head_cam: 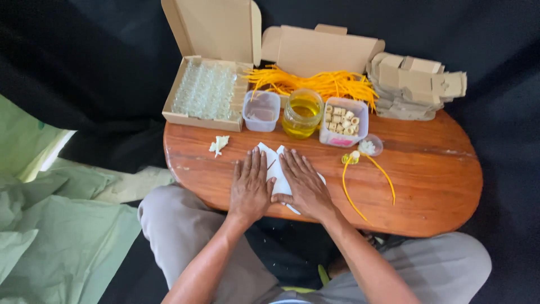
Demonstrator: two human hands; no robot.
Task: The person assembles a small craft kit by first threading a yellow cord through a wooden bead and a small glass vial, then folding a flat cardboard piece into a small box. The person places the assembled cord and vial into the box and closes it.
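At the near edge of the wooden table [427, 186], both hands lie palm down with fingers stretched out flat, pinning a white sheet of paper [277, 169] rather than gripping it: the left hand [250, 187] covers its left part, the right hand [304, 186] its right, and neither closes around anything. The sheet looks partly folded, a crease showing between the two hands, and its long axis seems to run from a peak at the far left, near the jar, down toward a corner poking out at the near right under the right wrist; how many folds are in it I cannot tell. Just right of the hands a yellow cord [360, 186] trails in a loop from a small yellow-topped bit. Further back stand a jar of yellow oil [302, 114], a clear tub [261, 111], a tub of small corks [343, 121] and a little round lid [370, 146]. Behind those, an open carton of tiny glass bottles [205, 93], a heap of orange-yellow strands [320, 84] and a stack of flat cardboard boxes [413, 87]; none looks filled or packed.
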